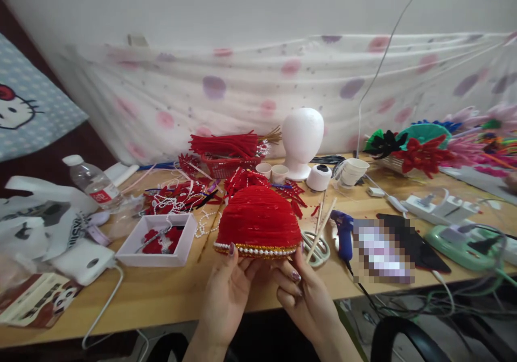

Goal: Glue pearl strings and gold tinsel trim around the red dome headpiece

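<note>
Between my two hands I hold a red dome-shaped headpiece, covered in fuzzy red rows, above the front part of the table. A band of white pearl beads and gold trim runs along its lower edge. My left hand grips that edge on the left, thumb at the front and fingers underneath. On the right side my right hand pinches the same edge with its thumb up, its other fingers curled below. Red beaded decorations show just behind the dome.
A white foam head stands at the back beside a red basket of red stems. To the left are a white box and a plastic bottle. Scissors, a blue glue gun and a power strip lie right.
</note>
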Tool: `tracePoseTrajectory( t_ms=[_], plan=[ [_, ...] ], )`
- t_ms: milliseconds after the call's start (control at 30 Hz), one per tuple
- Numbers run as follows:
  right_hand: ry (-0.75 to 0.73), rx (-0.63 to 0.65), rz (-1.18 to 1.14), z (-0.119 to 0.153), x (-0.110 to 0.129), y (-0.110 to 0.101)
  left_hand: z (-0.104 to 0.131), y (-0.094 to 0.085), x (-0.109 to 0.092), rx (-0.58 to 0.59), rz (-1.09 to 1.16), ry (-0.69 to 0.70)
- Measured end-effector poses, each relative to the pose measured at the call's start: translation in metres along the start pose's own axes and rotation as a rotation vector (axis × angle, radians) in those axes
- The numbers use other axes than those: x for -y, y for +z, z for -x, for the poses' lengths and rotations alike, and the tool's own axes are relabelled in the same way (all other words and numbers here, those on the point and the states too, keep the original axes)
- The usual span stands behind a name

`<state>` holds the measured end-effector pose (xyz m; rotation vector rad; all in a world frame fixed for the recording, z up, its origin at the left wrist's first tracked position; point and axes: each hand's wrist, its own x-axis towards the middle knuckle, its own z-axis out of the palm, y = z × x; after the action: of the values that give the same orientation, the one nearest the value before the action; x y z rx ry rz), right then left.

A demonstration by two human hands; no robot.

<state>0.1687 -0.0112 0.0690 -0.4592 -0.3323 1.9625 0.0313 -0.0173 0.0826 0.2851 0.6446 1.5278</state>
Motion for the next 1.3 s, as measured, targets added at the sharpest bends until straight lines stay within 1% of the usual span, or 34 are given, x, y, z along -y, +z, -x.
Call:
tracePoseTrajectory(
  t_ms=[67, 133, 233, 433, 567, 700, 867, 1033, 1200, 1300],
  plan=[
    [-0.018, 0.025, 0.043, -0.006, 0.003, -0.003, -0.009, -0.006, 0.003, 0.049, 0.02, -0.018],
    [-0.034, 0.021, 0.075, -0.011, 0.004, -0.007, -0.016, -0.012, 0.006, 0.087, 0.016, -0.044],
    [-0.042, -0.006, 0.09, -0.015, 0.0, -0.013, -0.02, -0.019, 0.011, 0.09, -0.005, -0.051],
    [-0.047, -0.041, 0.096, -0.005, -0.017, -0.022, -0.007, -0.021, 0.015, 0.017, 0.07, -0.034],
    [-0.038, -0.072, 0.097, 0.005, -0.025, -0.029, 0.003, -0.025, 0.021, -0.03, 0.022, -0.024],
    [-0.05, -0.119, 0.115, 0.011, -0.028, -0.034, 0.011, -0.031, 0.027, -0.05, 0.005, -0.029],
    [-0.099, -0.136, 0.154, 0.017, -0.032, -0.034, 0.015, -0.031, 0.03, -0.078, 0.037, -0.036],
    [-0.148, -0.171, 0.222, 0.019, -0.039, -0.035, 0.016, -0.032, 0.035, -0.02, 0.008, -0.024],
    [-0.184, -0.21, 0.293, 0.019, -0.037, -0.034, 0.017, -0.033, 0.04, 0.03, 0.047, -0.05],
    [-0.2, -0.212, 0.316, 0.019, -0.034, -0.034, 0.018, -0.034, 0.04, 0.118, 0.044, -0.036]
  ],
)
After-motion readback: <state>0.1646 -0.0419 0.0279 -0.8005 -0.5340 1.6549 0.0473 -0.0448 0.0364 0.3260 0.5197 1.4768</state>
